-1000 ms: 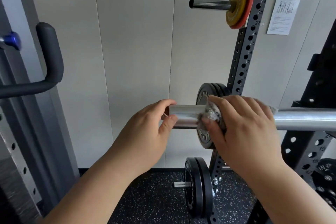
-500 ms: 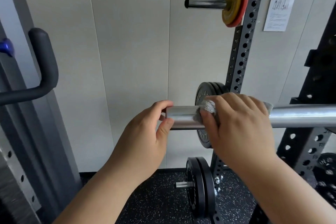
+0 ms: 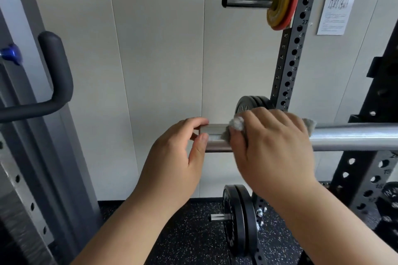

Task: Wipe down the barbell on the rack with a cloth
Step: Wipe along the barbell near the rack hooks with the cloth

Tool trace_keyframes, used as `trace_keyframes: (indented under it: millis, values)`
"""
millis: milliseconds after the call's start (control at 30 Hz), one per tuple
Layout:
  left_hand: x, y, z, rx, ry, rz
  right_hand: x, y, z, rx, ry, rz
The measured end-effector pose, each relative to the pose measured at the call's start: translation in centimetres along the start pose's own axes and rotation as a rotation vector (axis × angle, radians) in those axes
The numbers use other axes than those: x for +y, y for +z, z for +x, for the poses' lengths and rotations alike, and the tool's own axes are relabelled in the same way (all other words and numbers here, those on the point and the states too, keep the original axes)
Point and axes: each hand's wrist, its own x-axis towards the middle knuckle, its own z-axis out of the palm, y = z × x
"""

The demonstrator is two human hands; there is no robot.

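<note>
Pale wall panels (image 3: 161,49) stand behind. One left hand (image 3: 172,157) pinches, with thumb and forefinger, the left end of the single silver steel barbell (image 3: 355,135) lying across the black perforated rack (image 3: 290,66). One right hand (image 3: 273,146) curls round one fluffy grey cloth (image 3: 235,123) on it, slightly nearer that end than before.

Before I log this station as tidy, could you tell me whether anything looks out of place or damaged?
Nothing stands out. The barbell lies level, the right hand grips the cloth around it, the left hand holds its end, and the plates sit square on their pegs.
</note>
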Motion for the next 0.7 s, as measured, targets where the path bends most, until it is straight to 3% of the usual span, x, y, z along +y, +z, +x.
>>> trace_keyframes:
  millis: [133, 233, 400, 500, 700]
  values:
    - [0.0, -0.1, 0.8, -0.045, -0.067, -0.121, -1.8, 1.0, 0.3, 0.020, -0.205, 0.067]
    - [0.0, -0.1, -0.4, -0.044, -0.011, -0.089, -0.2, 0.7, 0.0, 0.030, -0.292, 0.096]
    - [-0.3, 0.0, -1.3, -0.091, 0.055, -0.005, 3.2, -0.5, -0.4, 0.015, -0.059, 0.019]
    - [-0.5, -0.1, -0.7, -0.123, 0.044, -0.005, 1.3, 0.0, 0.5, 0.034, -0.005, -0.004]
    - [-0.8, 0.6, 0.0, -0.063, 0.034, -0.063, -0.5, 0.8, -1.3, 0.032, -0.287, 0.126]
